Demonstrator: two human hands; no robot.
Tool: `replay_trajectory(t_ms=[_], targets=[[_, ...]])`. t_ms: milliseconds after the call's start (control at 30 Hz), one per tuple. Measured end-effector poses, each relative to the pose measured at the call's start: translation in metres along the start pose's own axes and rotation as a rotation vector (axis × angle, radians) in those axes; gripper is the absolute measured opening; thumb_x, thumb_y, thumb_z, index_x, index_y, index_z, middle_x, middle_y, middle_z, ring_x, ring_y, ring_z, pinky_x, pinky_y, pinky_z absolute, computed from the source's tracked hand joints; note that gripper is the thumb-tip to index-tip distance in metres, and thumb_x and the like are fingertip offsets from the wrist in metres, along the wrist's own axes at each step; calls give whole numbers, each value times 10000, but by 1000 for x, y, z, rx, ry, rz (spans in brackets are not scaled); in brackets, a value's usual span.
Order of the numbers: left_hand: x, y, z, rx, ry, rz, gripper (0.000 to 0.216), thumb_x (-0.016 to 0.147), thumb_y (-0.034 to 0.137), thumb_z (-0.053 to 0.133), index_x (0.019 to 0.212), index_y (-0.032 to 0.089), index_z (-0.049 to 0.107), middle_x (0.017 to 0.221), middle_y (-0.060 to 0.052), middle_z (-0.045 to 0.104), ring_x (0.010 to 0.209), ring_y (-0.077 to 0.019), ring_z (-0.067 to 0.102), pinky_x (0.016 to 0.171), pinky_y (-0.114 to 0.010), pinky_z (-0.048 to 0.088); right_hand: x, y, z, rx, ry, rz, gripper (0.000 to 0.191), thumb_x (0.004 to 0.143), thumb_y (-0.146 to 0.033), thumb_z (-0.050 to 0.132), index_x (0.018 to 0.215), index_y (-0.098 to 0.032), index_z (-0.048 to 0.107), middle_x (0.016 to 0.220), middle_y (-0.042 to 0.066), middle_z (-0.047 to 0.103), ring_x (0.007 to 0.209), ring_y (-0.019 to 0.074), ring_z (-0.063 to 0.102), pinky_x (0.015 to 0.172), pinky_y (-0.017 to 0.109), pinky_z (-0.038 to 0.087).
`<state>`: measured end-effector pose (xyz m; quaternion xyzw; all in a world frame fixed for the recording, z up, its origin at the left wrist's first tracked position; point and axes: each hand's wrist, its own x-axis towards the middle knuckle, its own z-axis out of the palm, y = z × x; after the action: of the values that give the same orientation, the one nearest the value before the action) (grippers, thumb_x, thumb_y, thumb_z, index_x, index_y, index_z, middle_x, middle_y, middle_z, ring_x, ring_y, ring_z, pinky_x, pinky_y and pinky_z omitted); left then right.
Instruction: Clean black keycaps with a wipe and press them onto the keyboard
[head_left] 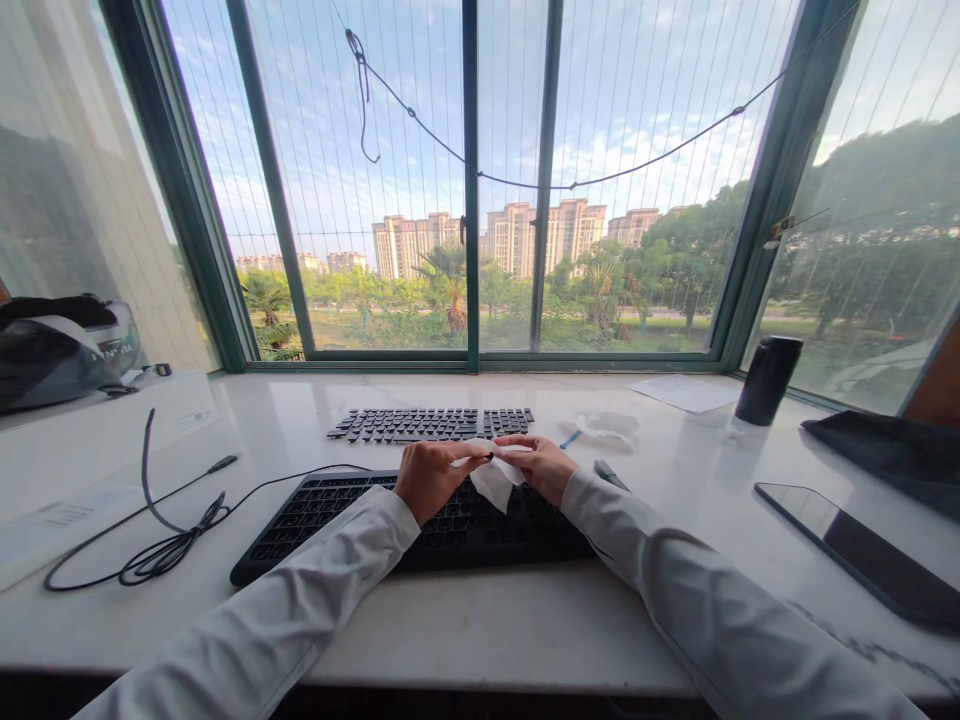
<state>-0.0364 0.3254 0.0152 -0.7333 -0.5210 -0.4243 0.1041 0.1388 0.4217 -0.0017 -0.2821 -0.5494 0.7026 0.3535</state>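
Observation:
My left hand (435, 478) pinches a small black keycap (490, 456) between thumb and fingers. A white tissue (493, 486) hangs from the fingers of my right hand (541, 466), which are closed on it beside the keycap. Both hands are together above a black keyboard (315, 525) whose key positions look bare of caps; the forearms and hands cover part of it. Behind the hands, many loose black keycaps (405, 424) lie in rows on the white tabletop.
A coiled cable (172, 550) lies at left. Right of the keycaps are a crumpled tissue (607, 428), a blue-handled tool (571, 439) and a dark small brush-like object (610, 475). Farther right stand a black cylinder (769, 380) and a phone (862, 550). Windows (472, 200) rise behind.

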Motion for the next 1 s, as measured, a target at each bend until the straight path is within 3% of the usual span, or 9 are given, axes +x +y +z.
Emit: replay_trajectory(t_ms=[133,233,433,667,867,1000], targets=[[1,4,-2,37,-14,7,192,819,426,617,902,314,749,905,41,744,784,-163,705,680,-220,516,-1,-3,1,-67,13,-37,392,498,-353,863,764,-171,640,609,-1,656,480,95,535,440,213,395],[1,6,-2,76,-5,6,193,808,428,628,884,302,754,882,32,747,734,-163,702,650,-220,509,-4,-5,3,-122,68,-97,401,487,-378,859,647,-173,552,509,-44,583,402,53,424,392,194,301],[2,7,-3,123,11,-2,180,798,421,642,851,293,757,858,34,749,650,-143,686,622,-218,491,-9,-7,8,-24,125,-178,524,389,-332,885,533,-192,401,522,-42,585,506,102,554,509,226,439],[3,3,-2,82,56,12,161,779,406,665,835,286,757,865,38,749,763,-161,705,678,-212,506,-8,-13,7,226,129,34,410,474,-251,881,650,-175,519,659,9,673,554,114,610,480,198,481],[3,3,-4,78,88,51,134,801,363,648,846,292,752,877,55,746,784,-145,705,697,-202,509,-5,-15,1,307,181,61,242,641,-216,804,754,-190,592,671,-22,660,555,91,600,499,187,502],[2,3,-5,79,76,54,143,808,366,641,853,290,753,879,48,747,774,-145,705,681,-196,502,-6,-14,3,291,159,85,225,653,-216,790,794,-201,615,700,-20,659,586,101,597,514,201,494]])
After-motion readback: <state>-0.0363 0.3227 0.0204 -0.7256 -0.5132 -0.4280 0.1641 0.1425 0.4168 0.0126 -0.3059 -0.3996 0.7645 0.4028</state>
